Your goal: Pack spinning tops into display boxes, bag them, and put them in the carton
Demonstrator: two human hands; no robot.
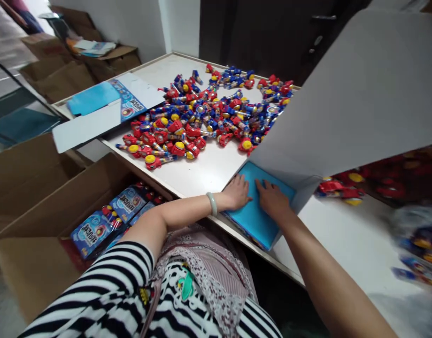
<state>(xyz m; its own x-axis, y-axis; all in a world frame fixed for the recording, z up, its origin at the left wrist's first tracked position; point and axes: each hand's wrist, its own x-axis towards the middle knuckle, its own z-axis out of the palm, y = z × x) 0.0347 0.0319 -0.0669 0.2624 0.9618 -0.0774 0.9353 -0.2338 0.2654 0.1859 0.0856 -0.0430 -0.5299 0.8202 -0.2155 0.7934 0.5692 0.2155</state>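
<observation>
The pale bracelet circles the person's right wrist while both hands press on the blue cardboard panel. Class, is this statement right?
Not quite. The pale bracelet is on the wrist of the left hand, not the right hand, as the head view shows. Both hands do press on the blue cardboard panel.

Behind the worktop's (207, 166) far edge stands a dark door (261, 37) with a metal lever handle (324, 18) (two small round fittings sit below it). A pale wall (138, 28) rises behind the far-left corner. Beyond the left edge are brown cardboard cartons (56, 80), with some papers (96, 48) lying on top of one. Off the near-left corner is a chair (24, 124) with a teal seat, cut by the view's border. Farther back, part of a person (20, 15) shows.
</observation>
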